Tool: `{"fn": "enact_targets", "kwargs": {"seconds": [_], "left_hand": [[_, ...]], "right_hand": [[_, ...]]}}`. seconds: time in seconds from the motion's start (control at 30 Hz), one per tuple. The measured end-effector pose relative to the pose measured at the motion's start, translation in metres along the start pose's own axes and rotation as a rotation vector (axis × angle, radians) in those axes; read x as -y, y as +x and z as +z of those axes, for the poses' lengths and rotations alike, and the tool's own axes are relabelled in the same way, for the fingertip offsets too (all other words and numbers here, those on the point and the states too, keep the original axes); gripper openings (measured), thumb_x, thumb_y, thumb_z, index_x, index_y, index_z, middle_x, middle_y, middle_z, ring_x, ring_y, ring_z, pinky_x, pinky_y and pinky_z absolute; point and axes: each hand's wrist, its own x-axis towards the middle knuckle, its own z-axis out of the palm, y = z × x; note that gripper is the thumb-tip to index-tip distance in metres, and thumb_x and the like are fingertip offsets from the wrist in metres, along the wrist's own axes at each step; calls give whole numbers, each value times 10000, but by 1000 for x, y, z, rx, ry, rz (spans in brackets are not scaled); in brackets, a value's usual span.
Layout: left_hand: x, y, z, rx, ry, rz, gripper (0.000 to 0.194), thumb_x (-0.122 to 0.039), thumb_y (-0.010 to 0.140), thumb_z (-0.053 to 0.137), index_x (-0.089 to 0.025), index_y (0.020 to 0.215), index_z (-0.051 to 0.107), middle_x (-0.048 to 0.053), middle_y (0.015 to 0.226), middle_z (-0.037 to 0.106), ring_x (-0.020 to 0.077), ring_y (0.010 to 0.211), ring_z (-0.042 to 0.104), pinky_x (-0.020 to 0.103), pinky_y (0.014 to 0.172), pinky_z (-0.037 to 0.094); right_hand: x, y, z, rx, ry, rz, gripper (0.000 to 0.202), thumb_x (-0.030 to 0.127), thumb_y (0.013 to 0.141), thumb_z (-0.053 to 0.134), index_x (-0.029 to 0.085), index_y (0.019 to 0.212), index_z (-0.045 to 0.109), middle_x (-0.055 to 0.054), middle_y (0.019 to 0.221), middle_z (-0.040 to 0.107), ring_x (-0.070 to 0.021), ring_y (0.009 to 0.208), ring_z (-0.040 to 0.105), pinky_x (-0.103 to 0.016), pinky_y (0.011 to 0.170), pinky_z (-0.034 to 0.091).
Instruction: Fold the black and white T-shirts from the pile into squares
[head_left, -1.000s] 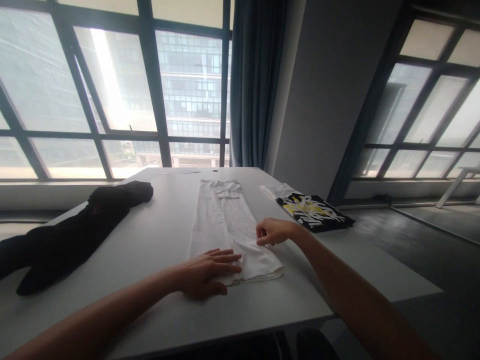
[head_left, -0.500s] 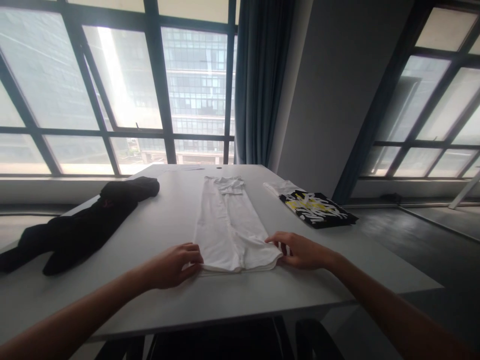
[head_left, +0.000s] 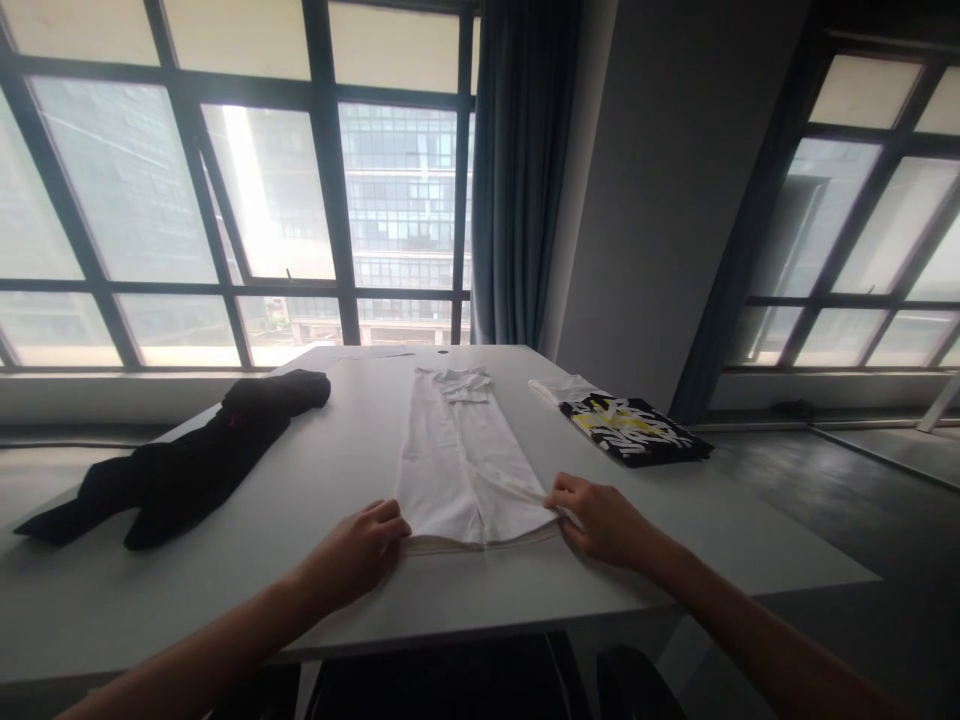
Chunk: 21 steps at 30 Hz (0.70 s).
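A white T-shirt point(head_left: 465, 460), folded into a long strip with a sleeve bunched near its far end, lies on the white table point(head_left: 360, 440). Its near hem runs between my two hands. At the hem's left corner, my left hand point(head_left: 371, 545) is closed with the cloth pinched in its fingers. My right hand point(head_left: 600, 520) pinches the right corner, and the fabric there is drawn into creases. A lower layer of the hem shows just under the upper one.
To the left lies a crumpled black garment point(head_left: 217, 455). At the right edge sits a folded black garment with white and yellow print point(head_left: 634, 430), beside a folded white cloth point(head_left: 566, 388). A dark chair point(head_left: 442, 680) stands against the near edge.
Both hands have closed more firmly on the hem corners, and the near edge looks straighter and slightly lifted. The view has tilted up a little.
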Motion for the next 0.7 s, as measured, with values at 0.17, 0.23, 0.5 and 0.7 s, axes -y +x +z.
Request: {"fn": "enact_targets", "kwargs": {"seconds": [0.17, 0.23, 0.5, 0.7], "left_hand": [[1, -4, -5, -76, 111, 78, 270, -109, 936, 428, -196, 914, 683, 77, 932, 629, 182, 860, 587, 277, 734, 503], [0, -5, -7, -79, 108, 84, 272, -118, 937, 426, -197, 890, 682, 71, 910, 625, 173, 830, 581, 271, 719, 501], [0, -2, -12, 41, -50, 103, 253, -141, 868, 492, -219, 891, 731, 43, 864, 656, 144, 732, 613, 245, 681, 489], [3, -1, -21, 131, -171, 60, 240, -159, 864, 531, -219, 924, 755, 40, 879, 671, 132, 693, 623, 245, 687, 491]], "right_hand": [[3, -4, 2, -103, -105, 43, 270, 161, 871, 470, 188, 943, 729, -88, 1016, 661, -199, 917, 636, -271, 755, 431], [2, -5, 1, -68, -103, 21, 249, 161, 842, 494, 190, 895, 735, -82, 970, 671, -198, 879, 642, -273, 737, 423], [1, 3, -17, 135, 18, -84, 231, 138, 721, 575, 219, 805, 774, -47, 850, 721, -183, 740, 654, -265, 673, 412], [5, 11, -20, 174, 138, -147, 256, 115, 702, 582, 216, 815, 788, -35, 866, 724, -174, 748, 654, -256, 693, 442]]}}
